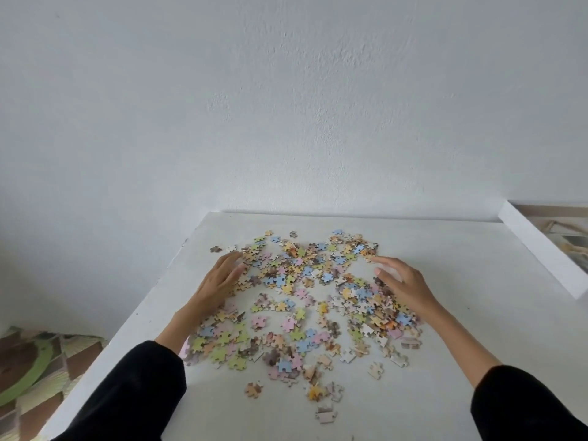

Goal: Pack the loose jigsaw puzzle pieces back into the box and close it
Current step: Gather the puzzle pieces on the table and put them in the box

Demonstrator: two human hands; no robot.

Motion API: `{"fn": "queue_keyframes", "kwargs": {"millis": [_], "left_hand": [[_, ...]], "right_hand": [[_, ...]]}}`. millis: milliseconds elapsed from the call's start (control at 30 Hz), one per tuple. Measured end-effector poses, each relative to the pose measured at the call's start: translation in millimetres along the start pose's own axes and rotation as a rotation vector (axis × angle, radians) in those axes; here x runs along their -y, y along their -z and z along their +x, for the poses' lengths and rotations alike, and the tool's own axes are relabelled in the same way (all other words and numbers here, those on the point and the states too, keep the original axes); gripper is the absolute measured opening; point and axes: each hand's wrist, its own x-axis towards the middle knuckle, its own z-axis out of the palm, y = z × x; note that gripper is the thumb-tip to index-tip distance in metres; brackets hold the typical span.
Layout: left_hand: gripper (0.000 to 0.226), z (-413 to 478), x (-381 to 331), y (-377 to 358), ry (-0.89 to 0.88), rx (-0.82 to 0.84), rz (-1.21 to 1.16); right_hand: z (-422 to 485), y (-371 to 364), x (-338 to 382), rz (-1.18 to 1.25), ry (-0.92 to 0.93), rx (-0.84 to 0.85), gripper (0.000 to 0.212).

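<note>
Loose puzzle pieces [299,293]: spread in a wide scatter over the middle of the white counter [477,265]. Pastel colours, some face down. Thickest at the far side and at the right; a few strays lie alone at the near edge. None held, none in the box.

Left grip [216,284]: a bare hand, fingers straight and close together, nothing pinched. It lies low at the left edge of the scatter, inner side against the pieces, fingertips at the far-left cluster.

Right grip [404,284]: a bare hand, fingers apart and only slightly bent, holding nothing. It sits over the right cluster, fingertips pointing toward the far pieces. Cannot tell whether the palm touches the pieces under it; some blur here.

The two grips flank the scatter, palms turned toward each other. Black sleeves [136,386] cover both forearms to above the wrists.

Box [541,249]: at the counter's right edge, well apart from the pieces, only partly in view. White side wall, printed picture showing beyond it. Cannot tell lid from base.

White wall [286,106] behind the counter. Patterned mat [31,367] on the floor at lower left.
</note>
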Motion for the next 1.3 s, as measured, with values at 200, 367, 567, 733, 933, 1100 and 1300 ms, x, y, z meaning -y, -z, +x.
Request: {"fn": "queue_keyframes", "kwargs": {"millis": [200,367,567,733,933,1100,1300], "left_hand": [[0.049,37.0,26.4,24.9,0.199,-0.247,-0.006],[0.054,57.2,41.4,17.4,0.240,-0.104,0.120],[0.056,81.4,28.6,1.8,0.123,-0.016,0.129],[0.059,90.4,17.6,-9.5,0.074,0.008,0.057],[0.082,89.5,4.9,-19.5,0.015,0.080,-0.040],[0.069,78.8,-12.2,-34.1,-0.065,0.167,-0.069],[0.052,72.8,-34.1,-40.6,-0.115,0.145,-0.210]], "right_hand": [[46.5,13.7,6.9,0.015,-0.043,-0.024,0.040],[76.2,-1.2,-2.3,-0.038,-0.128,0.061,0.052],[97.4,-18.2,-6.0,-0.099,-0.121,0.055,0.052],[107.9,-24.4,-5.8,-0.150,-0.085,0.156,0.072],[102.5,-27.4,-2.7,-0.191,0.000,0.277,0.103],[93.0,-40.4,0.4,-0.287,0.149,0.373,0.104],[86.9,-38.0,6.2,0.082,0.099,0.324,0.060]]}}
